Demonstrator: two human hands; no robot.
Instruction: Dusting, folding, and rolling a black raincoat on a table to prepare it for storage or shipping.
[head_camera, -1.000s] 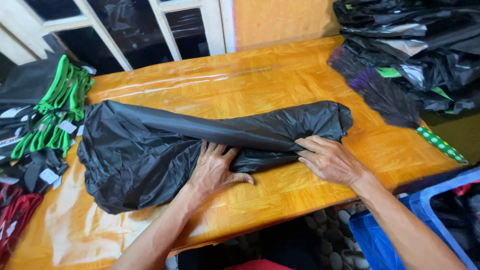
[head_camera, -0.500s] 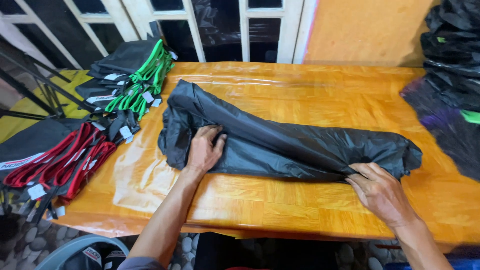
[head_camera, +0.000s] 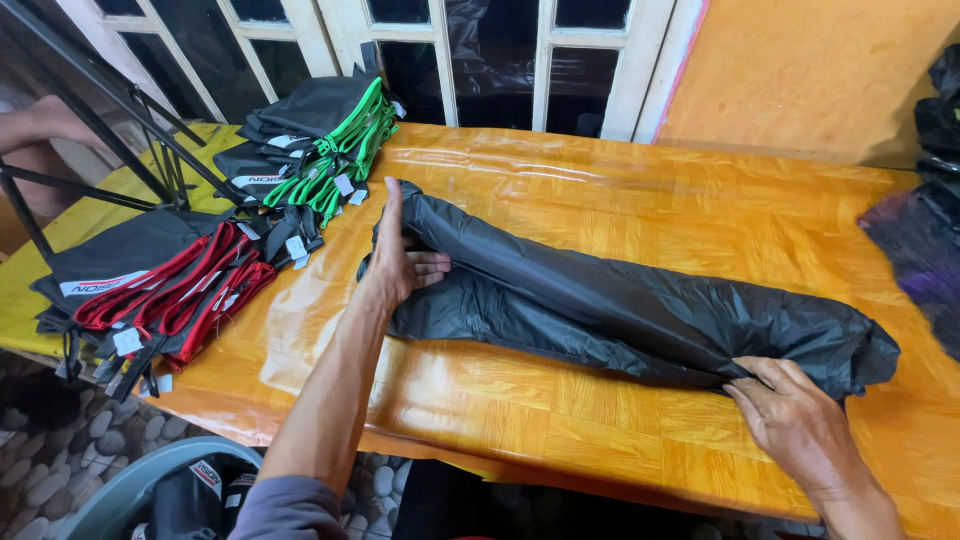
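Hands (head_camera: 400, 262) seemingly farther apart along garment (head_camera: 640, 305).

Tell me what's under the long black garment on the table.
The black garment lies on the glossy wooden table; both hands press its ends. Anything beneath it is covered.

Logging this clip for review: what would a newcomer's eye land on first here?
A long, crumpled black fabric bundle lies diagonally across the glossy orange wooden table. The left hand presses flat on its left end, and the right hand pinches its right end near the table's front edge. At the far left sit stacks of black pouches, green-trimmed behind red-trimmed.
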